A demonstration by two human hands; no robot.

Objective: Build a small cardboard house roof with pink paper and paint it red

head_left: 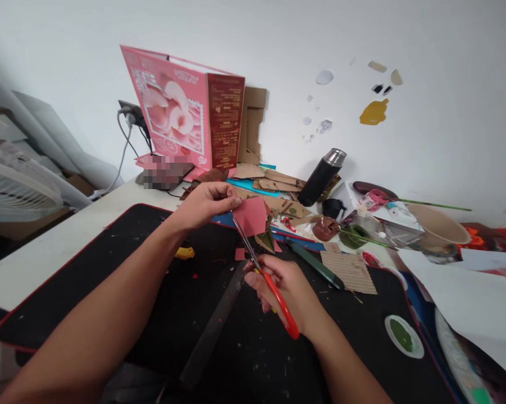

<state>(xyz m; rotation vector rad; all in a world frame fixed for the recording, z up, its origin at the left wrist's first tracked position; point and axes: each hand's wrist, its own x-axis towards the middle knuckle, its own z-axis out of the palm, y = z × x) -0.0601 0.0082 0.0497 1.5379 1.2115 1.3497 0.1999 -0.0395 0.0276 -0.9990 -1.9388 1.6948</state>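
My left hand pinches the upper left corner of a small pink piece of paper, holding it up over the black mat. In my right hand is a pair of red-handled scissors, with fingers wrapped around the handles. The scissor blades point up and left and touch the lower left edge of the pink paper. Below them on the mat lie a small pink scrap and a long dark strip. A yellow piece sits beneath my left wrist.
A black mat with red edging covers the table. Right of my hands are a dark green utility-knife-like tool, corrugated cardboard and a lid of green paint. Behind stand a pink box and a tilted black bottle.
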